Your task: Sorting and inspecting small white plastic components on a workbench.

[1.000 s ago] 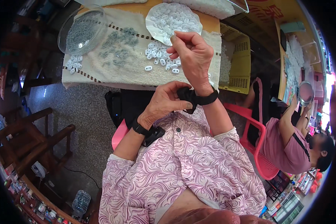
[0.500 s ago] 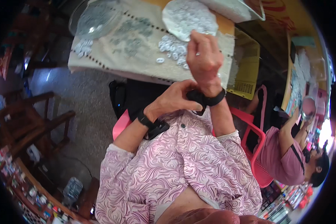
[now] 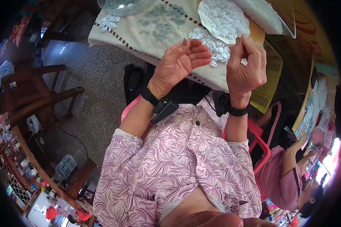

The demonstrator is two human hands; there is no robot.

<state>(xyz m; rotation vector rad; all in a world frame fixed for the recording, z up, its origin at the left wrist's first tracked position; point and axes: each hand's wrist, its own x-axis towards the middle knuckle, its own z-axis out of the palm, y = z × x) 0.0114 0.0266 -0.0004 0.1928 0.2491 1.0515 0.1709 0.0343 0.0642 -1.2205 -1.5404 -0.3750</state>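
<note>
My left hand hangs over the table's near edge, open, palm showing, with nothing in it. To its right, my right hand has thumb and fingertips pinched together near a white plate-like sheet. A speck of white shows between its fingers, too small to name. A loose pile of small white oval pieces with holes lies between the hands on the beige cloth. More white pieces are heaped on the white sheet. Grey translucent pieces are spread farther left, with a small white group beyond them.
A clear bowl stands at the far left table edge, a white foam box at the far right. Below are a yellow crate and red chair. A wooden chair stands left; a person sits right.
My left hand has left my right wrist and risen toward the table, its fingers opening. My right hand has moved away from it, still pinched. The whole view has shifted.
</note>
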